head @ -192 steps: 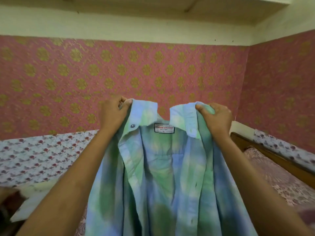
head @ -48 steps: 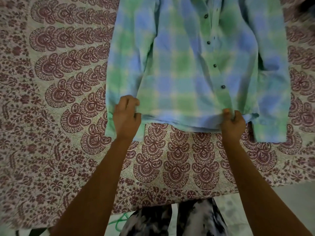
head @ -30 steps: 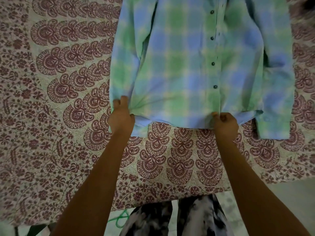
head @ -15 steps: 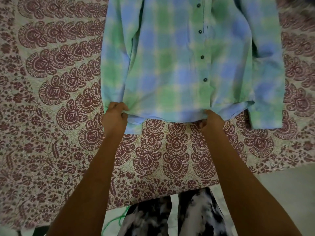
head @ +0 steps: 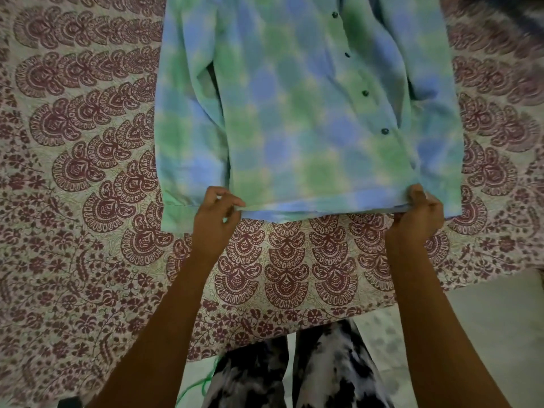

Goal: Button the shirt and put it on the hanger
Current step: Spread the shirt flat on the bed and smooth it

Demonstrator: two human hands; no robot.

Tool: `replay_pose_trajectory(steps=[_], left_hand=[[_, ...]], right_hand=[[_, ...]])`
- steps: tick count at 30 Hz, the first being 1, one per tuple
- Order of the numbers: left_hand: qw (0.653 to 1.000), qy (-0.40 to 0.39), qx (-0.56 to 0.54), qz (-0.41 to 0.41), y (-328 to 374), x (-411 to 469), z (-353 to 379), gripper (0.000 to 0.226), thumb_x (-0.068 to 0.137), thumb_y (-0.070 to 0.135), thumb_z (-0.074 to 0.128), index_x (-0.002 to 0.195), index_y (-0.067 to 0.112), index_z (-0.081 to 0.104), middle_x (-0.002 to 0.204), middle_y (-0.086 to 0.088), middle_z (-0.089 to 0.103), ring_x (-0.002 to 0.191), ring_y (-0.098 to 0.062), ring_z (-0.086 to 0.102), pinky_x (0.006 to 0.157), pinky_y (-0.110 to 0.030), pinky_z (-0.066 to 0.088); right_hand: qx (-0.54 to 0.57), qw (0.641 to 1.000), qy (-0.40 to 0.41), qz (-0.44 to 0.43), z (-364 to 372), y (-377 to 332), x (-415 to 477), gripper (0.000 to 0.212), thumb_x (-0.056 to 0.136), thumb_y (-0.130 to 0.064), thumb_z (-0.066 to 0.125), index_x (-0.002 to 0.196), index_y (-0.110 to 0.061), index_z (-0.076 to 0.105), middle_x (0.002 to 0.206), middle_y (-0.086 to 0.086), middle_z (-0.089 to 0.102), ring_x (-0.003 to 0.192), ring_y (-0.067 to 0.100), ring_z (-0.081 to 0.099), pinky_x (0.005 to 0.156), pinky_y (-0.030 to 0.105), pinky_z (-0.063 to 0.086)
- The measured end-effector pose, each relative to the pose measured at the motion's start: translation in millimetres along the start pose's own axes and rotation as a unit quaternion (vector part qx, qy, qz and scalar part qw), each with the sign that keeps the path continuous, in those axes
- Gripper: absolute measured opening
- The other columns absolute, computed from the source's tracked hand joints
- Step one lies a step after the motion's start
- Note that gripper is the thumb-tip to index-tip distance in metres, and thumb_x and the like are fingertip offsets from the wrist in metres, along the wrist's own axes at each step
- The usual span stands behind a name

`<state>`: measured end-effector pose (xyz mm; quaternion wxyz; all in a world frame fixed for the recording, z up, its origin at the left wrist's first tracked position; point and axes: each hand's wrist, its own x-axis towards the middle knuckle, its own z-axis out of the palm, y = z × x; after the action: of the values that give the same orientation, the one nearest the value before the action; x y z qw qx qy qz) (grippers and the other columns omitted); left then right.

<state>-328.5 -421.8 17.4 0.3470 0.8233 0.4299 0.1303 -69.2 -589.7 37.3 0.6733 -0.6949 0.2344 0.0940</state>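
Shirt (head: pixel 294 113) laid flat on the bedspread (head: pixel 88 201), both hands at its hem.

The shirt is a soft blue-and-green check and lies front up, its hem towards the bedspread's near edge and a sleeve (head: pixel 188 128) straight down each side. Four dark buttons (head: pixel 384 131) run up the placket right of the middle; blur hides whether they are fastened. The collar and shoulders are cut off by the top of the view. The left hand (head: pixel 213 222) pinches the hem's left corner between thumb and forefinger, the other fingers curled. The right hand (head: pixel 418 219) grips the hem's right corner, fingers curled over the cloth, and covers the fabric there. Below the bedspread's near edge show black-and-white patterned trousers (head: pixel 294 372), pale floor (head: pixel 485 319) and a thin green cord (head: pixel 194 387).
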Motion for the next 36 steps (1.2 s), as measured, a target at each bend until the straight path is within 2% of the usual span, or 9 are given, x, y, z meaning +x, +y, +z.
replay_pose_trajectory(steps=[5, 9, 15, 19, 24, 27, 31, 34, 36], left_hand=[[0.989, 0.016, 0.089, -0.120, -16, -6, 9, 0.013, 0.080, -0.001, 0.059, 0.086, 0.006, 0.069, 0.095, -0.017, 0.061, 0.069, -0.031, 0.061, 0.063, -0.024, 0.036], [0.977, 0.000, 0.110, -0.184, -25, -3, 7, 0.011, 0.081, 0.001, 0.059, 0.088, 0.006, 0.066, 0.091, -0.020, 0.063, 0.081, -0.036, 0.060, 0.064, -0.029, 0.039], [0.974, -0.042, 0.127, -0.180, -17, 1, 12, 0.018, 0.085, 0.002, 0.052, 0.097, 0.006, 0.064, 0.098, -0.020, 0.064, 0.088, -0.038, 0.061, 0.070, -0.036, 0.047], [0.975, -0.076, 0.092, -0.186, -15, -3, 1, 0.030, 0.083, 0.000, 0.049, 0.106, 0.012, 0.066, 0.113, -0.013, 0.060, 0.095, -0.032, 0.061, 0.077, -0.035, 0.048], [0.955, 0.066, 0.059, -0.284, -23, 1, -32, 0.027, 0.083, 0.005, 0.052, 0.105, 0.014, 0.067, 0.115, -0.012, 0.062, 0.097, -0.033, 0.061, 0.077, -0.034, 0.046], [0.909, 0.112, 0.080, -0.393, -43, 7, -46, 0.035, 0.083, 0.013, 0.056, 0.119, 0.013, 0.057, 0.124, -0.017, 0.050, 0.110, -0.037, 0.050, 0.086, -0.044, 0.044], [0.886, 0.067, 0.006, -0.458, -69, 13, -50, 0.060, 0.080, 0.021, 0.065, 0.133, 0.011, 0.039, 0.131, -0.021, 0.043, 0.114, -0.040, 0.048, 0.087, -0.046, 0.043], [0.891, 0.055, -0.051, -0.447, -73, 19, -49, 0.048, 0.078, 0.018, 0.071, 0.119, 0.005, 0.051, 0.109, -0.014, 0.060, 0.099, -0.030, 0.059, 0.080, -0.036, 0.045], [0.896, 0.055, -0.091, -0.432, -69, 22, -53, 0.030, 0.079, 0.017, 0.070, 0.104, 0.002, 0.062, 0.092, -0.008, 0.065, 0.087, -0.026, 0.062, 0.072, -0.033, 0.049]], right_hand=[[-0.235, 0.961, -0.083, -0.123, -12, 41, -1, 0.015, 0.077, -0.024, 0.065, 0.073, -0.016, 0.053, 0.069, -0.001, 0.053, 0.062, -0.005, 0.047, 0.059, 0.012, 0.039], [-0.269, 0.950, -0.080, -0.135, -13, 60, -3, 0.017, 0.080, -0.020, 0.069, 0.079, -0.012, 0.055, 0.077, 0.007, 0.056, 0.072, 0.016, 0.050, 0.060, 0.022, 0.040], [-0.322, 0.937, -0.054, -0.128, -13, 49, 0, 0.025, 0.080, -0.022, 0.070, 0.089, 0.000, 0.062, 0.074, 0.005, 0.055, 0.062, 0.008, 0.048, 0.057, 0.010, 0.040], [-0.448, 0.889, -0.058, -0.076, -7, 40, -4, 0.038, 0.079, -0.018, 0.068, 0.110, 0.000, 0.055, 0.121, 0.023, 0.048, 0.106, 0.034, 0.052, 0.089, 0.036, 0.042], [-0.553, 0.824, -0.037, -0.115, 32, 38, -59, 0.067, 0.082, -0.028, 0.061, 0.139, -0.008, 0.032, 0.149, 0.023, 0.018, 0.135, 0.041, 0.022, 0.107, 0.050, 0.025], [-0.567, 0.807, -0.086, -0.140, 55, 56, -97, 0.064, 0.079, -0.029, 0.060, 0.136, -0.011, 0.036, 0.152, 0.022, 0.009, 0.138, 0.041, 0.016, 0.108, 0.051, 0.019], [-0.527, 0.800, -0.198, -0.207, 75, 84, -130, 0.064, 0.072, -0.034, 0.049, 0.128, -0.003, 0.047, 0.144, 0.026, 0.029, 0.131, 0.045, 0.029, 0.104, 0.051, 0.028], [-0.459, 0.773, -0.344, -0.270, 89, 99, -142, 0.052, 0.080, -0.030, 0.046, 0.122, 0.000, 0.051, 0.126, 0.024, 0.049, 0.118, 0.041, 0.046, 0.097, 0.042, 0.037], [-0.409, 0.761, -0.442, -0.240, 102, 99, -147, 0.044, 0.081, -0.020, 0.048, 0.122, -0.003, 0.050, 0.117, 0.017, 0.057, 0.105, 0.030, 0.055, 0.087, 0.031, 0.042]])
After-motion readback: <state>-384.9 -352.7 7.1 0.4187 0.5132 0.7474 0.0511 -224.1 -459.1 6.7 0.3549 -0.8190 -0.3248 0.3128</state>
